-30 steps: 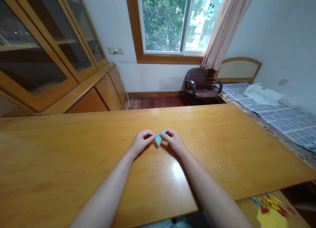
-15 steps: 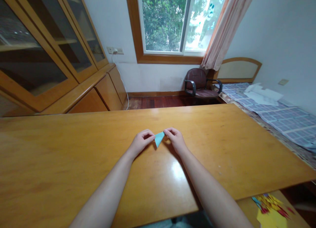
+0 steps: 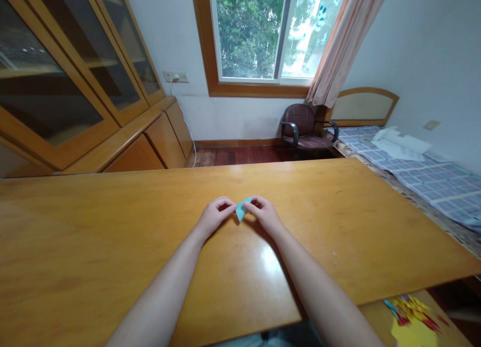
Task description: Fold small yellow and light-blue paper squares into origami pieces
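Observation:
A small light-blue piece of folded paper (image 3: pixel 240 212), roughly triangular with a point facing down, is held between my two hands just over the wooden table (image 3: pixel 112 237). My left hand (image 3: pixel 217 216) pinches its left corner between thumb and fingers. On the other side, my right hand (image 3: pixel 264 213) grips the upper right part, its thumb lying across the paper's face and the fingers behind. Part of the paper is hidden by the right thumb.
Yellow paper (image 3: pixel 413 332) and a pile of colourful folded pieces (image 3: pixel 408 309) lie on a lower surface at the bottom right. Beyond the table stand a chair (image 3: pixel 300 124), a bed (image 3: pixel 432 177) and a glass-door cabinet (image 3: pixel 75 81).
My right thumb has moved left from the paper's upper right corner onto its face. The paper has shifted slightly; my left hand keeps its pinch in about the same place.

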Demonstrator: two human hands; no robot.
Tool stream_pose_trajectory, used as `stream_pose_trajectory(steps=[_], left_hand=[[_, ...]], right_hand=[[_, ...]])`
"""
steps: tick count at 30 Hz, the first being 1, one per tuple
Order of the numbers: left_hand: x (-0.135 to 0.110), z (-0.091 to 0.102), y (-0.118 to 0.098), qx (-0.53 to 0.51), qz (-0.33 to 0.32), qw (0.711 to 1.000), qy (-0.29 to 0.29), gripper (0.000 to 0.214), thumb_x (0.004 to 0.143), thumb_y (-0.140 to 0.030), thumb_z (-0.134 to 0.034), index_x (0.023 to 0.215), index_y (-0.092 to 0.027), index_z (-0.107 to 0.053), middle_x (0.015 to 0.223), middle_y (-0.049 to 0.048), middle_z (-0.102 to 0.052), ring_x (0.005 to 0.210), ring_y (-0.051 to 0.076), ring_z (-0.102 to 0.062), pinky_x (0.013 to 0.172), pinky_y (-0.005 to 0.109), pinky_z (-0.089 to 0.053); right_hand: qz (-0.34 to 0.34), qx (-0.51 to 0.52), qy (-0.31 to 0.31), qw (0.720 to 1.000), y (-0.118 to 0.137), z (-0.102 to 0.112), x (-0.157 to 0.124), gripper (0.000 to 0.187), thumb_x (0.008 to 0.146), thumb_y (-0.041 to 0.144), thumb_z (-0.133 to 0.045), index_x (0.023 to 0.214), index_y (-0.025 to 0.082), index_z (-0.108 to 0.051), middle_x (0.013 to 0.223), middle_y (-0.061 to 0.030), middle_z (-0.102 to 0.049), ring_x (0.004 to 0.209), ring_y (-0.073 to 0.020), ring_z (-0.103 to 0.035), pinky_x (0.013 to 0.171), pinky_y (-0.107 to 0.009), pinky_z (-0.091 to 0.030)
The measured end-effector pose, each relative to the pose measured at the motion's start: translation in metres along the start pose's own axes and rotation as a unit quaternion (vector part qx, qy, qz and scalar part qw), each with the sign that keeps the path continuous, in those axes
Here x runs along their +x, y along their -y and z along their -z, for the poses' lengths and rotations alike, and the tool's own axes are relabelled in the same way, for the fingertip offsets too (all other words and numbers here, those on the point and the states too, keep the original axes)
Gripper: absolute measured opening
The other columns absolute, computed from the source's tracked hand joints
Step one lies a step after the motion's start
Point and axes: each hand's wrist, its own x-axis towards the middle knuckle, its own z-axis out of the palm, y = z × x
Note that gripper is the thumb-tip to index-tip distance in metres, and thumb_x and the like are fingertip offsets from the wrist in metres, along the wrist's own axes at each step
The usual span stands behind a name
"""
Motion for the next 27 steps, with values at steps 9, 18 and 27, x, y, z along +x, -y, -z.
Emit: stream_pose_trajectory(steps=[9, 18, 27], left_hand=[[-0.0002, -0.0008, 0.0009, 0.001, -0.006, 1.0, 0.004, 0.023, 0.084, -0.037, -0.065, 0.075, -0.017, -0.069, 0.078, 0.0033, -0.064, 0.078, 0.018, -0.059, 0.076, 0.028, -0.045], [0.0, 0.001, 0.0003, 0.0, 0.01, 1.0, 0.002, 0.022, 0.082, -0.038, -0.066, 0.073, -0.017, -0.067, 0.077, 0.0024, -0.065, 0.077, 0.019, -0.059, 0.075, 0.028, -0.045], [0.0005, 0.0004, 0.0004, -0.004, 0.017, 1.0, -0.006, 0.023, 0.081, -0.038, -0.066, 0.073, -0.017, -0.068, 0.076, 0.0025, -0.065, 0.075, 0.018, -0.059, 0.074, 0.028, -0.045]], right_hand=[[0.006, -0.039, 0.023, 0.999, -0.0011, 0.0009, -0.0014, 0.029, 0.079, 0.045, -0.069, 0.076, 0.016, -0.07, 0.069, 0.0002, -0.064, 0.064, -0.014, -0.053, 0.066, -0.027, -0.043], [-0.019, 0.023, -0.05, 0.998, 0.0028, 0.0016, -0.0014, 0.03, 0.074, 0.048, -0.072, 0.074, 0.018, -0.07, 0.069, -0.0006, -0.064, 0.065, -0.0146, -0.054, 0.065, -0.027, -0.042], [-0.026, 0.047, -0.077, 0.996, 0.0057, 0.0031, -0.0017, 0.027, 0.073, 0.045, -0.073, 0.075, 0.018, -0.07, 0.069, 0.0007, -0.063, 0.063, -0.0127, -0.052, 0.062, -0.026, -0.041]])
